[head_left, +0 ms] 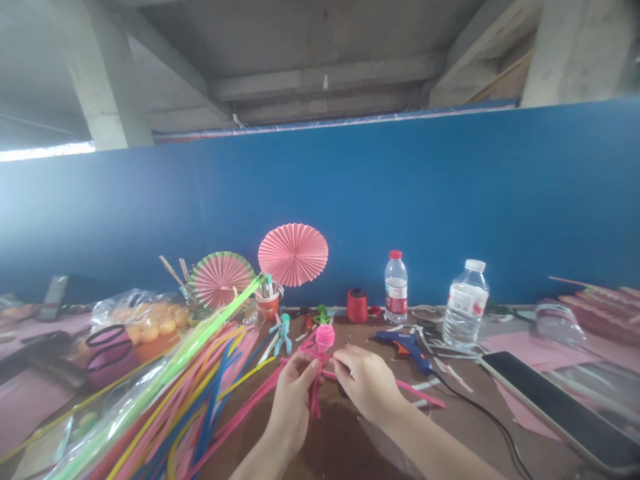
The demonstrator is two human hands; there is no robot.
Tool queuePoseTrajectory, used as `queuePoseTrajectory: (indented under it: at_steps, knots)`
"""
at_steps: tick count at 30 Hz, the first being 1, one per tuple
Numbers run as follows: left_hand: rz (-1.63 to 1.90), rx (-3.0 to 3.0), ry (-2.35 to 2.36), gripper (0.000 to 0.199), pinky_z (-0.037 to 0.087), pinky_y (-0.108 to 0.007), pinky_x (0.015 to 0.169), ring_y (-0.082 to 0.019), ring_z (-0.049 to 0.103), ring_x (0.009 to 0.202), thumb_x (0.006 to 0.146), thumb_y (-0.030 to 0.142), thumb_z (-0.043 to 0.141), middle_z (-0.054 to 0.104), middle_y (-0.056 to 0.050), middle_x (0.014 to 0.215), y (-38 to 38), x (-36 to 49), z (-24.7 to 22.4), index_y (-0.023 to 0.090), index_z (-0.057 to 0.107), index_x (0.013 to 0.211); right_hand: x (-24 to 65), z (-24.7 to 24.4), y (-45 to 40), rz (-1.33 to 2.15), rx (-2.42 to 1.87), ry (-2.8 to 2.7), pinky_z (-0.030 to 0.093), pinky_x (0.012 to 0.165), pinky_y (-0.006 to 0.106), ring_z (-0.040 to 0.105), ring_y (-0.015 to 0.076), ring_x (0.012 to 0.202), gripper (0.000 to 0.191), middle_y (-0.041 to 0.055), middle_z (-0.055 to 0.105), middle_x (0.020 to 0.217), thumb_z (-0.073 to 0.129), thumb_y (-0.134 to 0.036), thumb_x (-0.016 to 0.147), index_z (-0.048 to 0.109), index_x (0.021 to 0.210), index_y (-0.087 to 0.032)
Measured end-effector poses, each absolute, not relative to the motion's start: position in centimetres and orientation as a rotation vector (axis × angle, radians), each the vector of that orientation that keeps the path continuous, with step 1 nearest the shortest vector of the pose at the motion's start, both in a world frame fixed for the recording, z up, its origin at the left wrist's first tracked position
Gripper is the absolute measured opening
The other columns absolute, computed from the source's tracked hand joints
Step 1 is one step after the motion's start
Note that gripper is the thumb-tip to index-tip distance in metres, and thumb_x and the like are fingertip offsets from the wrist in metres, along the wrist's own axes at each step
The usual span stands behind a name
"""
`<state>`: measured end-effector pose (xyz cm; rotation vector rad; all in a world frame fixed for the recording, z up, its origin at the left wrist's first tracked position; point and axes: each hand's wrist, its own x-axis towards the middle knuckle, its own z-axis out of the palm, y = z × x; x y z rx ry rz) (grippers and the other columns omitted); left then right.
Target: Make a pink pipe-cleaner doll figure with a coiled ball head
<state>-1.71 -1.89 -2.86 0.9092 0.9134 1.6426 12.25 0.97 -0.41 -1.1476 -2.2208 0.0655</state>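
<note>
Between my two hands is a figure of pink pipe cleaners [314, 400], topped by a round coiled pink ball [325, 337]. My left hand [294, 397] pinches it just below the ball, thumb and fingers closed. At its right side, my right hand [367, 380] is closed with its fingertips on a pink pipe cleaner. Long pink strands stick out to both sides beneath my hands. Beyond my left hand stands a small light-blue pipe cleaner figure [283, 335]. A blue glue gun [407, 347] lies past my right hand.
Bundled coloured pipe cleaners [200, 400] spread across the left. Pink paper fans [293, 255] stand at the back, near a red thread spool [357, 307]. Two upright water bottles [396, 293] and a phone [560, 407] are on the right. A black cord [480, 403] crosses the table [345, 447].
</note>
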Motion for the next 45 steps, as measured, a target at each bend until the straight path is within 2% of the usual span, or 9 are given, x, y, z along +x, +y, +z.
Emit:
queuePoseTrajectory:
  at_steps: [8,14,21,24,31,35,40,45]
  knots:
    - [1.657,0.905,0.956,0.013,0.043,-0.015,0.05,-0.007,0.05,0.05,0.067,0.025,0.07,0.059,0.002,0.059,-2.1,-1.5,-2.7,0.016,0.062,0.069,12.1,-0.5,0.9,0.084,-1.109,-2.229,0.026,0.052,0.022,0.053,0.012,0.058,0.024,-0.0004,0.058,0.065,0.043,-0.015,0.084,0.055,0.063,-0.019]
    - [1.642,0.924,0.983,0.013,0.042,-0.016,0.046,-0.007,0.05,0.048,0.067,0.025,0.07,0.058,0.002,0.058,-2.0,-1.4,-3.0,0.015,0.063,0.067,12.0,-0.1,0.7,0.191,-1.019,-2.237,0.034,0.058,0.019,0.056,0.0117,0.065,0.024,0.0,0.061,0.073,0.042,-0.018,0.087,0.057,0.068,-0.019]
    - [1.633,0.943,0.971,0.013,0.042,-0.017,0.052,-0.008,0.052,0.054,0.066,0.023,0.07,0.062,0.001,0.064,-2.1,-1.3,-2.7,0.015,0.066,0.076,12.0,-0.2,1.0,0.317,-1.014,-2.183,0.036,0.058,0.019,0.055,0.0117,0.061,0.027,-0.0005,0.059,0.066,0.044,-0.022,0.088,0.059,0.065,-0.019]
    - [1.601,0.951,0.984,0.012,0.042,-0.018,0.051,-0.009,0.05,0.051,0.066,0.025,0.07,0.061,0.0,0.062,-2.1,-1.3,-2.7,0.014,0.066,0.071,12.0,-0.4,1.1,0.33,-1.009,-2.199,0.037,0.059,0.019,0.056,0.0122,0.063,0.027,0.0005,0.06,0.068,0.046,-0.02,0.086,0.061,0.064,-0.018]
    - [1.634,0.971,1.05,0.015,0.037,-0.017,0.047,-0.007,0.045,0.048,0.068,0.027,0.069,0.054,0.002,0.054,-1.9,-1.6,-3.2,0.012,0.064,0.067,11.7,-0.4,0.9,0.354,-0.983,-2.223,0.041,0.068,0.02,0.06,0.0148,0.074,0.024,0.0035,0.064,0.077,0.044,-0.017,0.087,0.063,0.071,-0.019]
    - [1.66,0.969,1.099,0.019,0.037,-0.018,0.048,-0.008,0.045,0.049,0.067,0.03,0.069,0.055,0.002,0.054,-1.9,-1.6,-3.4,0.012,0.064,0.065,11.5,-0.6,0.6,0.333,-0.992,-2.198,0.041,0.069,0.022,0.06,0.0166,0.078,0.016,0.0039,0.064,0.085,0.046,-0.018,0.085,0.062,0.082,-0.02]
    - [1.732,0.942,1.171,0.022,0.035,-0.018,0.047,-0.008,0.044,0.048,0.07,0.035,0.066,0.053,0.003,0.052,-1.7,-1.9,-3.5,0.014,0.061,0.064,11.9,-0.7,0.9,0.267,-1.079,-2.186,0.039,0.062,0.023,0.059,0.0164,0.07,0.016,0.0011,0.064,0.075,0.046,-0.019,0.084,0.062,0.079,-0.021]
    - [1.814,0.939,1.245,0.023,0.035,-0.018,0.049,-0.008,0.043,0.049,0.071,0.035,0.065,0.05,0.004,0.05,-1.4,-2.3,-3.8,0.014,0.058,0.063,12.5,-0.7,1.8,0.258,-1.086,-2.188,0.038,0.063,0.022,0.06,0.0157,0.071,0.019,0.0006,0.066,0.076,0.045,-0.02,0.085,0.064,0.079,-0.022]
